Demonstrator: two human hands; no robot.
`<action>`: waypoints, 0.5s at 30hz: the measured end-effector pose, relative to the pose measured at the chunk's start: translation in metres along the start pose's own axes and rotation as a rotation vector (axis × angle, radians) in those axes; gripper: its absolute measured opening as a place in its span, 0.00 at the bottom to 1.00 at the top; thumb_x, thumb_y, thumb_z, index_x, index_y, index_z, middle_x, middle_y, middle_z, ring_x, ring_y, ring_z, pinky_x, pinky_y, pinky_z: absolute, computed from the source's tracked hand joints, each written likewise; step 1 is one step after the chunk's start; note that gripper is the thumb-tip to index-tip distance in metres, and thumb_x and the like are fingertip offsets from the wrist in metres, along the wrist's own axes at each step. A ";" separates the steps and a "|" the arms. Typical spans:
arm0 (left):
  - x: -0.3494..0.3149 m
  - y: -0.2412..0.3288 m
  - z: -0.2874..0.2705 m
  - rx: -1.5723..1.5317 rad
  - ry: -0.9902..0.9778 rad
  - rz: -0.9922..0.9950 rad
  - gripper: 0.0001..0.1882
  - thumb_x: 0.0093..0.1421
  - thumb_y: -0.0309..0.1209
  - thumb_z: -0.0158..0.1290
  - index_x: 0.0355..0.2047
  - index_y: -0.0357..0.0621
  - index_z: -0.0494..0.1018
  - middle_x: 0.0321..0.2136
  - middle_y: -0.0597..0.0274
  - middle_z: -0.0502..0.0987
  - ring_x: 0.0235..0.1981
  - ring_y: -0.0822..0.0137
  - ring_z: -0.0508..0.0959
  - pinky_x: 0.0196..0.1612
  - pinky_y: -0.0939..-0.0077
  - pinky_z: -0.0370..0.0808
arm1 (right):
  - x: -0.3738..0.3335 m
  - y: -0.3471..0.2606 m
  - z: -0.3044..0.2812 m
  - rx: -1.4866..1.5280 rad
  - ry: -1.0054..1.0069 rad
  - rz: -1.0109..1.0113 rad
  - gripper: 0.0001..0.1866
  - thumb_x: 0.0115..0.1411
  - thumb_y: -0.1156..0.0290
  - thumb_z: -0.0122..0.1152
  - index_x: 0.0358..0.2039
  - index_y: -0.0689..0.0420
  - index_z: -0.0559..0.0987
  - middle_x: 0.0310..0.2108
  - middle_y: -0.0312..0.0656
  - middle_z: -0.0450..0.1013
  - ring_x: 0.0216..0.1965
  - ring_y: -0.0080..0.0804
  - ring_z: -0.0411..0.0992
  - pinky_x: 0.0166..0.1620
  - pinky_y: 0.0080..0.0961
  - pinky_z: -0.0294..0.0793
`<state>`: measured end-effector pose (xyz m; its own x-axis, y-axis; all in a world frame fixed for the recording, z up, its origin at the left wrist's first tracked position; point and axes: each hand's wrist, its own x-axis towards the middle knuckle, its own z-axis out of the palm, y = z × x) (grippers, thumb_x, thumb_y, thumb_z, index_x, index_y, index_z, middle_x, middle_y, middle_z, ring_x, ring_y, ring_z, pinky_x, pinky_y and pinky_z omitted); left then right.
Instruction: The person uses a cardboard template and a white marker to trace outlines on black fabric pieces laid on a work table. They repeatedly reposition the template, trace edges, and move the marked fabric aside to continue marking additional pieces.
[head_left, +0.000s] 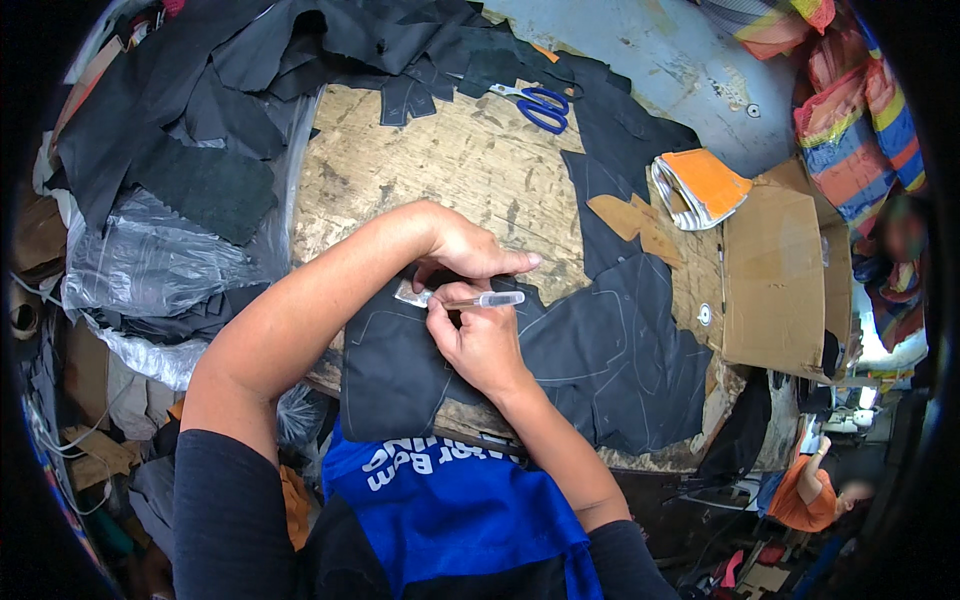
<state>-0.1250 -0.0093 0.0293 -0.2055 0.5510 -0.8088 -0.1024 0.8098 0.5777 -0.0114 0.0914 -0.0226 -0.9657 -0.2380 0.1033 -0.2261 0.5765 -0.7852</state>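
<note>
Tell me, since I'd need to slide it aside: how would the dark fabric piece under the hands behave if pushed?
The dark fabric piece looks thin and lies flat with drooping edges, so it would likely bunch or fold rather than slide stiffly. The rough wooden table probably adds drag. It seems light, and the left hand pressing on it suggests it shifts easily.

A brown cardboard box (785,275) lies flattened at the right end of the wooden table, its flap hanging over the edge. Crumpled clear plastic bags (150,265) are heaped at the left end, beside a pile of black cloth pieces. A small round white label (705,314) sits on the table just left of the box, at the edge of the dark cloth.
</note>
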 end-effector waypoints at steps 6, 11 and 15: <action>-0.001 -0.002 0.005 0.036 0.082 0.111 0.43 0.58 0.70 0.26 0.61 0.54 0.61 0.49 0.51 0.74 0.42 0.62 0.75 0.39 0.68 0.76 | 0.008 0.001 0.006 0.014 0.064 -0.387 0.04 0.52 0.70 0.61 0.27 0.55 0.78 0.24 0.42 0.76 0.29 0.39 0.74 0.47 0.34 0.67; -0.008 0.003 0.006 0.138 0.028 0.025 0.46 0.57 0.71 0.22 0.55 0.51 0.70 0.47 0.47 0.74 0.35 0.62 0.77 0.35 0.70 0.76 | -0.020 0.008 -0.028 -0.074 0.098 -0.170 0.04 0.51 0.72 0.61 0.24 0.57 0.76 0.22 0.44 0.74 0.28 0.42 0.74 0.35 0.33 0.73; -0.008 0.003 0.010 0.206 0.066 0.053 0.48 0.56 0.72 0.18 0.50 0.49 0.75 0.46 0.52 0.76 0.36 0.60 0.76 0.37 0.70 0.76 | -0.036 0.018 -0.050 -0.047 0.151 -0.089 0.03 0.51 0.77 0.60 0.24 0.60 0.75 0.23 0.46 0.73 0.26 0.43 0.74 0.30 0.33 0.73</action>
<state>-0.1135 -0.0096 0.0367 -0.2694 0.5847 -0.7652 0.1100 0.8080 0.5788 0.0127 0.1492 -0.0103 -0.9488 -0.1718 0.2649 -0.3143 0.5950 -0.7397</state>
